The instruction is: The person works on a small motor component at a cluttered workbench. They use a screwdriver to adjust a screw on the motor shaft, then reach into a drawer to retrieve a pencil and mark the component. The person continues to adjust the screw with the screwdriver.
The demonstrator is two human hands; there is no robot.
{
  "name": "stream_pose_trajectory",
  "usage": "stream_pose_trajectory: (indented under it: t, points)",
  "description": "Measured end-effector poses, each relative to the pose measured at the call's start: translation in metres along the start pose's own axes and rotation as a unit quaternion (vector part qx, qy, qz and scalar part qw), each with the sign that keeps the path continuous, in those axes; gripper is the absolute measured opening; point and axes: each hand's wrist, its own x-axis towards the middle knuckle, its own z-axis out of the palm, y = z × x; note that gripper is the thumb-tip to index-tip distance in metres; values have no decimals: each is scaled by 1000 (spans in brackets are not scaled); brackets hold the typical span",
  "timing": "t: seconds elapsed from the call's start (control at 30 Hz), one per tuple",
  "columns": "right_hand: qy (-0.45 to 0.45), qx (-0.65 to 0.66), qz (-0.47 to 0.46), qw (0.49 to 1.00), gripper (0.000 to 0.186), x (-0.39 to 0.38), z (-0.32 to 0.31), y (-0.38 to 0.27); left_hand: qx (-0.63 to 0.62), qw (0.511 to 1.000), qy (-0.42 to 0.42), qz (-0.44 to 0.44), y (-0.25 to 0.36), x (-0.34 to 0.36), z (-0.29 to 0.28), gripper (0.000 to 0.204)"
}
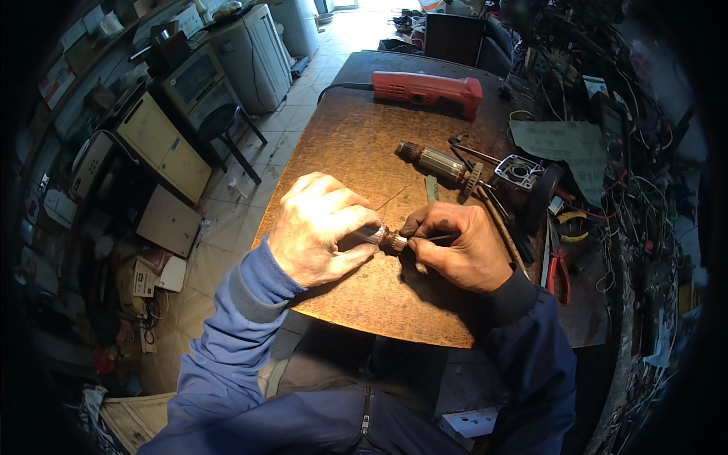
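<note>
So the small motor armature (387, 236) is up over the near half of the wooden worktop (341, 140), lying roughly sideways between the two hands. Left hand (322, 231) is clamped round the shiny core — thumb on the near side, fingers over the top. Right hand (464, 246) is right at the copper-coloured commutator (398, 243) end, thumb and forefinger pinched on what looks like a slim dark rod (444, 237); can't tell exactly what that is.

Handling-wise, I'd expect it to be dense for its size and totally stiff, so no worry about bending it. The smooth round core probably wants to roll or slip if there's oil on it. I'd grip that core, just like the left hand does, and go easy on the commutator and any wire beside it — those look like the fragile bits. The bigger armature (436, 161) lying farther back, with its toothed wheel, is likely heavier; same rule, hold the core.
</note>
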Motion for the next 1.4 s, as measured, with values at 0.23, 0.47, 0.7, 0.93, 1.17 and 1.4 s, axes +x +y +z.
stream_pose_trajectory:
  t: [0.23, 0.47, 0.7, 0.93, 1.17, 1.4]
  points:
    - [6, 88, 66, 994, 8, 0, 1, -10, 3, 1000, 0, -2, 0, -1, 0, 36]
    - [10, 69, 56, 996, 7, -1, 1, -9, -2, 1000, -15, -15, 0, -2, 0, 35]
    - [16, 69, 62, 996, 6, -1, 2, -10, -8, 1000, -13, -21, 3, -2, -1, 30]
    - [17, 63, 51, 997, 6, -1, 2, -7, -7, 1000, -13, -15, 1, -2, 0, 29]
    - [7, 91, 59, 994, 8, -1, 2, -9, -10, 1000, -10, -18, 1, -2, 0, 30]
    - [-2, 64, 41, 997, 7, -1, 1, -9, -13, 1000, -6, -17, 1, -3, -1, 29]
